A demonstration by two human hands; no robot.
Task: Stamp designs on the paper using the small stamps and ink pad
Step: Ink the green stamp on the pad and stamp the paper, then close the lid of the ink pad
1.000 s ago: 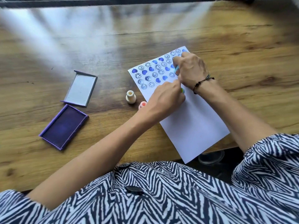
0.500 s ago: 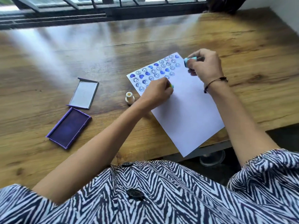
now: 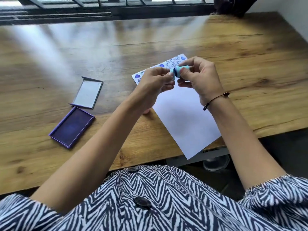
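Far left on the wooden table (image 3: 50, 64): purple ink pad (image 3: 72, 127), open, ink face up. Just behind it, its grey lid (image 3: 87, 92) lies flat, near corner close to the pad; can't tell if touching.

Centre: left hand (image 3: 154, 82) raised above the table, thumb & fingers pinched on a small light-blue piece (image 3: 172, 74) – looks like a cap or 2nd stamp, too blurred to tell which. It sits face to face w/ the light-blue stamp (image 3: 181, 70), dark rim showing btwn them.

Right hand (image 3: 198, 79) closed round the stamp's body, stamp lying sideways. Black cord bracelet (image 3: 215, 99) on that wrist.

Under & behind both hands: white paper (image 3: 183, 117), angled, near corner overhanging the table edge. Far end carries rows of blue smiley & heart prints (image 3: 171, 61), partly hidden by the hands; rest blank.
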